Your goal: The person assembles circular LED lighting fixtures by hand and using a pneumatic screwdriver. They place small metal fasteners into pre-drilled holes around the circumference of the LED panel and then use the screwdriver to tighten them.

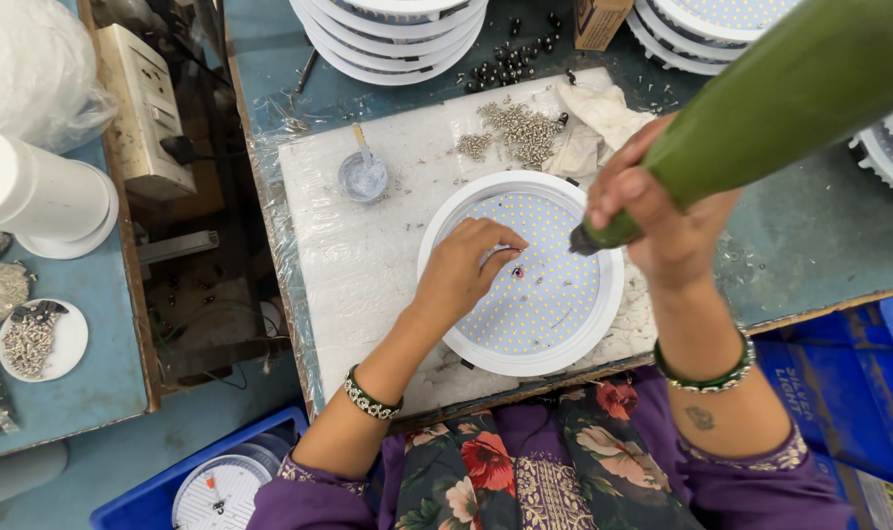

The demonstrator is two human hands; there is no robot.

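Glossy white plastic lamp rim [437, 294], matt green plastic screwdriver [761, 98], shiny metal screws [520, 130], crinkled clear film [368, 285] over the board.

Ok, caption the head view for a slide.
Left hand steadies a round LED panel; right hand holds a green screwdriver.

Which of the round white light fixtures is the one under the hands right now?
The round LED panel lying alone on the white board, left hand resting on its dotted face. The others sit stacked along the table's far edge.

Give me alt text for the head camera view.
A person's left hand rests fingers on a round white LED panel, while the right hand holds a green screwdriver tip-down over it. Loose screws lie behind.
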